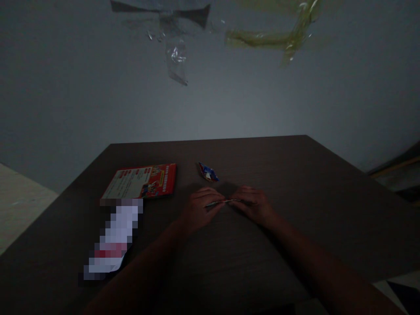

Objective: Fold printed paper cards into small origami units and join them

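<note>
Both hands meet near the middle of the table, pinching a thin flat piece (232, 200) between them. It is turned edge-on, with a light, partly reddish edge; its kind cannot be made out. My left hand (201, 208) is closed on its left part, thumb nearer me and fingers behind. On the other side my right hand (254, 204) grips its right part in the same way, the fingertips of the two hands close together. Just beyond my left hand lies a small shiny blue wrapper (208, 172) with red edges, creased and apart from the hands.
A red and white printed booklet or flat box (141, 181) lies at the left. Nearer me is a long whitish item (113, 240), blurred out by pixels. The dark wooden table (262, 157) ends near a grey wall (210, 113) with tape scraps.
</note>
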Motion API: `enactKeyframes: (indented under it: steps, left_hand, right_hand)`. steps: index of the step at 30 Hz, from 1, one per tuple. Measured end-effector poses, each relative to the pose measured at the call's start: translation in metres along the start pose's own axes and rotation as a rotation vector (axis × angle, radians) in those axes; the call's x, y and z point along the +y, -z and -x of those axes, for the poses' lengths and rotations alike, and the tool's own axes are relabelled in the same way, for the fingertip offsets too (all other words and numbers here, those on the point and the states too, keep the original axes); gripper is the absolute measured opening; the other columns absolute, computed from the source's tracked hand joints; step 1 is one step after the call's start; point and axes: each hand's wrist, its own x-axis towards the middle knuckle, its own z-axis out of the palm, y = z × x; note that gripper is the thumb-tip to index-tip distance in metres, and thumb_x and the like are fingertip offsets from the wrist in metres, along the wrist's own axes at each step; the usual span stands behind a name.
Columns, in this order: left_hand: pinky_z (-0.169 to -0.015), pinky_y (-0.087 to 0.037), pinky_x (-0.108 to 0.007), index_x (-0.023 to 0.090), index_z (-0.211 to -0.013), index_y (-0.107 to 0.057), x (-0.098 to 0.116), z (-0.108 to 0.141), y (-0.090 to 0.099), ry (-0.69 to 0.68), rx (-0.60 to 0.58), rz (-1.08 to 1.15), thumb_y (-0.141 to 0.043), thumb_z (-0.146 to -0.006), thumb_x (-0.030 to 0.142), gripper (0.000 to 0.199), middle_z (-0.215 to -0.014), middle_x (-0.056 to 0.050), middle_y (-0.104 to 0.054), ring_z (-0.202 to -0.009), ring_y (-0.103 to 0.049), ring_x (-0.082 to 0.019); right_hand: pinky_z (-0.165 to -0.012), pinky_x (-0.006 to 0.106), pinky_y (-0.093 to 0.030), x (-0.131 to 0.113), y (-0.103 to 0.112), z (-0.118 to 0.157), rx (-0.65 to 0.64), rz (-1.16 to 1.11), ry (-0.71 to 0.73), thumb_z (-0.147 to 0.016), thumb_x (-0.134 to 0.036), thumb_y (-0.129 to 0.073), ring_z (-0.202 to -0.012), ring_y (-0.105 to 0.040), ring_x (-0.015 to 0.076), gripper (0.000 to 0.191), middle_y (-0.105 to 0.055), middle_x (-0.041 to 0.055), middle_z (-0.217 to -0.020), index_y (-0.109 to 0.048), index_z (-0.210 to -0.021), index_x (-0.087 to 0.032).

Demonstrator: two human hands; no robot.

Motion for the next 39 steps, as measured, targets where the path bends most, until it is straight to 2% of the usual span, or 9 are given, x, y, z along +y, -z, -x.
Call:
enactKeyframes:
  steps: [13,19,27,35,39]
  left_hand:
    - [-0.072,-0.052,-0.030,0.016,-0.085,-0.067,0.003,-0.002,0.001,-0.052,0.013,0.010,-0.060,-0.082,0.016,0.008,-0.081,-0.006,-0.070,-0.079,-0.063,-0.016]
    - [-0.074,-0.052,-0.030,0.016,-0.088,-0.066,0.003,-0.001,0.001,-0.001,-0.020,0.023,-0.058,-0.083,0.018,0.009,-0.082,-0.007,-0.069,-0.082,-0.062,-0.016]
    - [-0.072,-0.052,-0.030,0.017,-0.085,-0.067,0.005,-0.001,0.001,-0.017,0.006,0.015,-0.057,-0.084,0.020,0.011,-0.079,-0.007,-0.069,-0.078,-0.063,-0.016]
    - [-0.073,-0.051,-0.030,0.016,-0.086,-0.066,0.010,0.000,0.000,0.019,-0.044,-0.036,-0.055,-0.085,0.021,0.012,-0.081,-0.007,-0.068,-0.079,-0.062,-0.016]
    - [-0.071,-0.051,-0.030,0.016,-0.085,-0.066,0.010,0.000,-0.001,-0.004,-0.016,-0.036,-0.054,-0.086,0.023,0.014,-0.079,-0.007,-0.068,-0.076,-0.063,-0.016]
  right_hand:
    - [-0.067,0.030,-0.049,-0.003,-0.001,-0.001,0.020,-0.011,0.030,-0.085,-0.024,-0.059,-0.069,-0.062,0.0155,0.010,-0.070,0.0042,-0.075,-0.068,-0.087,-0.021]
    - [-0.068,0.031,-0.048,-0.002,-0.002,-0.001,0.005,0.007,0.040,-0.086,-0.024,-0.058,-0.070,-0.062,0.0162,0.010,-0.070,0.0047,-0.077,-0.067,-0.088,-0.021]
    - [-0.070,0.031,-0.049,-0.003,-0.004,0.000,0.034,-0.011,0.040,-0.085,-0.026,-0.059,-0.073,-0.063,0.0166,0.011,-0.071,0.0044,-0.080,-0.068,-0.090,-0.022]
    - [-0.071,0.033,-0.049,-0.005,-0.003,0.000,0.040,-0.005,0.100,-0.085,-0.022,-0.058,-0.072,-0.063,0.0165,0.010,-0.071,0.0045,-0.078,-0.068,-0.087,-0.021]
    - [-0.069,0.032,-0.049,-0.006,-0.004,0.001,0.065,-0.014,0.066,-0.085,-0.023,-0.058,-0.072,-0.063,0.0168,0.010,-0.071,0.0050,-0.078,-0.067,-0.088,-0.021]
